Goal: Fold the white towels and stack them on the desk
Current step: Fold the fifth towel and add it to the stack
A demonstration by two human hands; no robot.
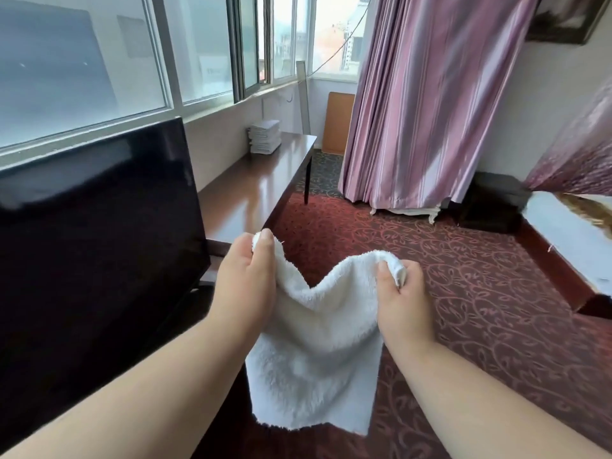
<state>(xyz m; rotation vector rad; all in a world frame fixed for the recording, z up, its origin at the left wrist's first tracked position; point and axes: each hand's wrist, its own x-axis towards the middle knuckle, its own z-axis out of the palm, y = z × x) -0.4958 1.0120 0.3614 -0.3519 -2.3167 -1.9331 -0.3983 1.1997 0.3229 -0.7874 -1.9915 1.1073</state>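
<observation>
fingers (pixel 265 241) pinch towel (pixel 314 352) | desk (pixel 265 180) ahead | TV (pixel 92 233) left

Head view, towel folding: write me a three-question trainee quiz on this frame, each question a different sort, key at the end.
1. True or false: the white towel lies flat on the desk.
2. Which hand grips a top corner of the towel? A) only the left hand B) only the right hand C) both
3. Fill in: the stack of folded towels sits at the desk's ____ end, under the window.

Key: 1 false, it hangs in the air between the hands; 2 C; 3 far.
</observation>
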